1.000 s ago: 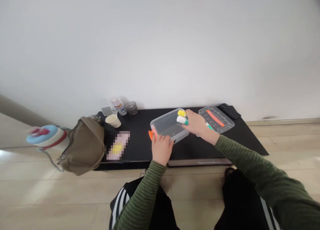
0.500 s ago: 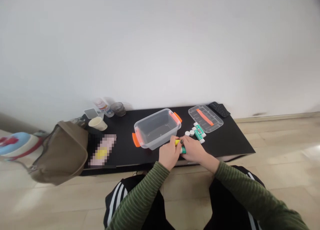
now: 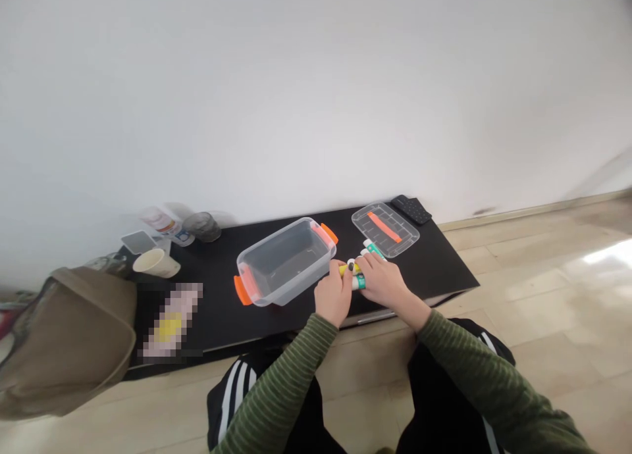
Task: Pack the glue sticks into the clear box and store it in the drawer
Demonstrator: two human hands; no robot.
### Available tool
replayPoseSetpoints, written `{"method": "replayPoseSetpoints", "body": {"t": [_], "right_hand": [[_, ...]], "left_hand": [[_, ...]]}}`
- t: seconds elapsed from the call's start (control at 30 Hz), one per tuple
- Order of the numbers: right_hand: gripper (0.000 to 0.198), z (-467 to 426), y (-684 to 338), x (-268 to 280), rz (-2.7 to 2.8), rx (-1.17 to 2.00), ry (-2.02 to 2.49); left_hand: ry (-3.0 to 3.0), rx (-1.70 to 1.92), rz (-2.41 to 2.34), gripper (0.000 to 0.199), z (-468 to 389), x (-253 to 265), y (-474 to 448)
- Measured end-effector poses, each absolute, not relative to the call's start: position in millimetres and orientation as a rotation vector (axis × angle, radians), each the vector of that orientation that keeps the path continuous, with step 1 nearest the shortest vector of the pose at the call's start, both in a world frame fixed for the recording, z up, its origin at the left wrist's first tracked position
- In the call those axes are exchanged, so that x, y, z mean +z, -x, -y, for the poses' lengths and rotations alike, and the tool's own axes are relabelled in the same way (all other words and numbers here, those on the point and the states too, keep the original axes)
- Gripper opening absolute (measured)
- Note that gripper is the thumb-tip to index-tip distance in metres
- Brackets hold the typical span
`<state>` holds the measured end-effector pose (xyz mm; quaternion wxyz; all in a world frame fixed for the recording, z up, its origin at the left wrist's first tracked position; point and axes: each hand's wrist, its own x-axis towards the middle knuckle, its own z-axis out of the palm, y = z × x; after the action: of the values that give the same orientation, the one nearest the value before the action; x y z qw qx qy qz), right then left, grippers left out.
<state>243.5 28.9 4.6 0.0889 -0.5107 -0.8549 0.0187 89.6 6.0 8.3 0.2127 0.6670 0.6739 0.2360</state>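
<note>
My left hand (image 3: 334,296) is closed around the left end of a yellow stick (image 3: 343,269) with a dark round spot at its other end. Against it, my right hand (image 3: 384,281) grips a green-and-white glue stick (image 3: 361,282), whose white end points to my left hand. Fingers hide much of both sticks. Just beyond my right hand lie more green-and-white glue sticks (image 3: 374,249), partly covered by it. To the left of my hands stands a clear plastic box (image 3: 301,279) with orange clips, its top uncovered.
The box's clear lid (image 3: 405,233), with an orange handle, lies behind on the black table (image 3: 434,263). Beside it is a black patterned pouch (image 3: 412,208). Leftward are a paper cup (image 3: 160,264), a dark glass (image 3: 202,227), a bottle (image 3: 170,227) and a brown bag (image 3: 74,335).
The view has swung rightward, so the table things appear further left. Both hands stay together on the sticks, now covering more of the glue sticks behind.
</note>
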Motion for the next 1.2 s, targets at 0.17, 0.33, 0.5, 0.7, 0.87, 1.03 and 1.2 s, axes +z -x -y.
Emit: {"method": "replayPoseSetpoints", "body": {"t": [0.17, 0.33, 0.5, 0.7, 0.87, 1.03, 1.2], "right_hand": [[0.03, -58, -285, 3, 2.153, 0.16, 1.896], [0.037, -90, -327, -19, 1.792, 0.566, 2.18], [0.046, -101, -315, -46, 1.886, 0.592, 2.114], [0.053, -112, -297, -59, 1.952, 0.465, 2.076], [0.055, -116, -294, -65, 1.959, 0.414, 2.038], [0.062, -115, -294, -70, 2.091, 0.382, 1.936], [0.063, -120, -305, -71, 2.115, 0.361, 2.046]], "left_hand": [[-1.735, 0.706, -1.834, 0.036, -7, -1, -89], [-2.115, 0.04, -1.859, 0.039, -6, -23, -98], [-2.316, -0.123, -1.882, 0.04, -21, -52, -108], [-2.37, -0.114, -1.945, 0.036, -40, -65, -117], [-2.413, -0.013, -1.967, 0.033, -50, -63, -123], [-2.389, 0.148, -1.966, 0.029, -56, -63, -120], [-2.334, 0.368, -1.878, 0.037, -60, -69, -115]]}}
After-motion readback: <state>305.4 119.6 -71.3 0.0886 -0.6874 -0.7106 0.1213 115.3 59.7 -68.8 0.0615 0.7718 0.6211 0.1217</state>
